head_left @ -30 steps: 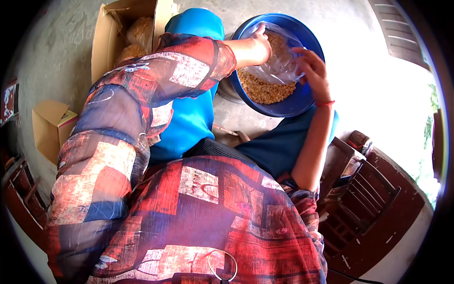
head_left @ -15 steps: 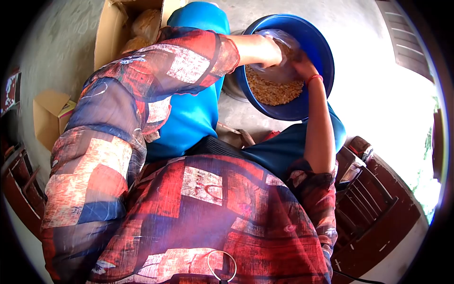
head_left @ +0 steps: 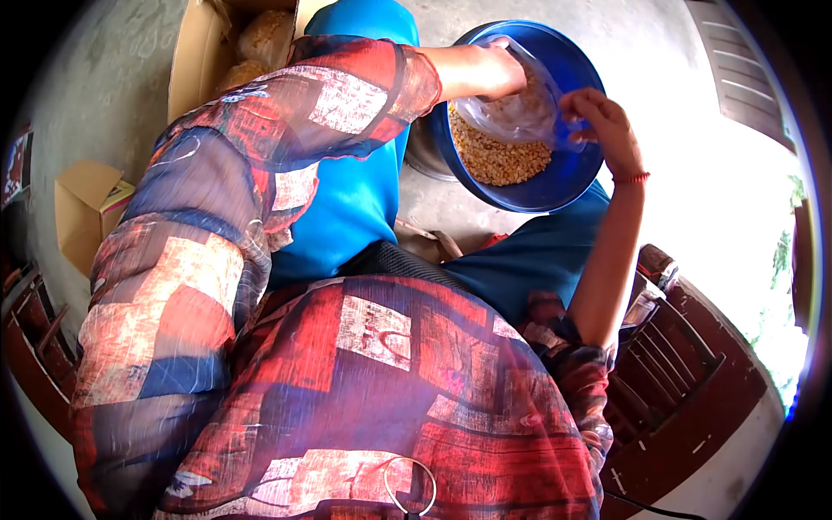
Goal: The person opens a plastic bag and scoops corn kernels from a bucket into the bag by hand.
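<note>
My left hand (head_left: 504,73) reaches in from the left and is closed on the upper edge of a clear plastic bag (head_left: 527,117). The bag hangs inside a blue bucket (head_left: 582,74), over a heap of yellow-orange grains (head_left: 498,160) that look like split pulses or broken corn. Some grains seem to show through the plastic. My right hand (head_left: 609,130), with a red bracelet at the wrist, hovers at the bucket's right rim beside the bag. Its fingers are bent but apart, and I see nothing held in them. The left fingertips are partly hidden.
At the upper left an open cardboard box (head_left: 195,65) holds filled plastic bags (head_left: 264,39). A smaller open carton (head_left: 82,212) stands farther left. A metal vessel (head_left: 426,147) sits beside the bucket, close to my knees. Dark red wooden furniture (head_left: 667,381) is at the right.
My right hand has come out of the bucket, moving right and away from the bag. The left hand keeps its hold, and the bag now spreads wider toward the right.
</note>
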Tool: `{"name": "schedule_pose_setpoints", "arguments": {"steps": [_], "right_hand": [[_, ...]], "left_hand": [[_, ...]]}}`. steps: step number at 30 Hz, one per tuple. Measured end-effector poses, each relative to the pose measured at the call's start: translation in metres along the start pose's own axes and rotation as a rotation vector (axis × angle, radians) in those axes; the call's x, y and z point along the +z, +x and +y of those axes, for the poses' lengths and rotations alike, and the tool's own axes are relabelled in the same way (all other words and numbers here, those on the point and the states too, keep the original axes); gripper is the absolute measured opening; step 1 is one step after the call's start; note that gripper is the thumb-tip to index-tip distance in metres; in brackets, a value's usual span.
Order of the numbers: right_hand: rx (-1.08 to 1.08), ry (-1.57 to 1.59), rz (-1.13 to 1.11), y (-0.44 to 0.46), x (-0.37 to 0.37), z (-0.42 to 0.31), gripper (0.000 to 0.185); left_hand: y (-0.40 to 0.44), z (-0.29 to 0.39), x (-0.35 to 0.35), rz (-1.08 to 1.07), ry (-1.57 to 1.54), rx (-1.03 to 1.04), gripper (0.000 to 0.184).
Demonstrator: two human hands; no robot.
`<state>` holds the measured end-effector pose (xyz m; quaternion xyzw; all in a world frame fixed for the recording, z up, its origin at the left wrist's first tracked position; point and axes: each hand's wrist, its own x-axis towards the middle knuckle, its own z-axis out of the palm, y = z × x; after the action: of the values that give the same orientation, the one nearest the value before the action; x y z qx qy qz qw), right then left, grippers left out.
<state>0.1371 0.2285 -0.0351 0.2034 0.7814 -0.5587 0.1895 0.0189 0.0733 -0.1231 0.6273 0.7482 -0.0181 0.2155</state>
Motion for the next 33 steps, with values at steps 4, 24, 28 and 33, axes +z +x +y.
{"name": "schedule_pose_setpoints", "arguments": {"steps": [4, 24, 28, 33], "right_hand": [[0.058, -0.29, -0.328, -0.011, 0.044, 0.007, 0.022], [0.278, -0.494, -0.558, 0.036, 0.134, 0.041, 0.032], [0.188, -0.262, -0.496, 0.021, 0.111, 0.045, 0.028], [0.265, -0.102, -0.481, 0.009, 0.08, 0.055, 0.022]], "left_hand": [[-0.01, 0.001, -0.013, 0.209, -0.04, 0.097, 0.019], [-0.01, -0.008, -0.051, 0.928, -0.175, 0.213, 0.005], [-0.018, -0.008, -0.05, 0.841, -0.229, 0.129, 0.008], [-0.021, -0.005, -0.05, 0.703, -0.182, 0.067, 0.007]]}}
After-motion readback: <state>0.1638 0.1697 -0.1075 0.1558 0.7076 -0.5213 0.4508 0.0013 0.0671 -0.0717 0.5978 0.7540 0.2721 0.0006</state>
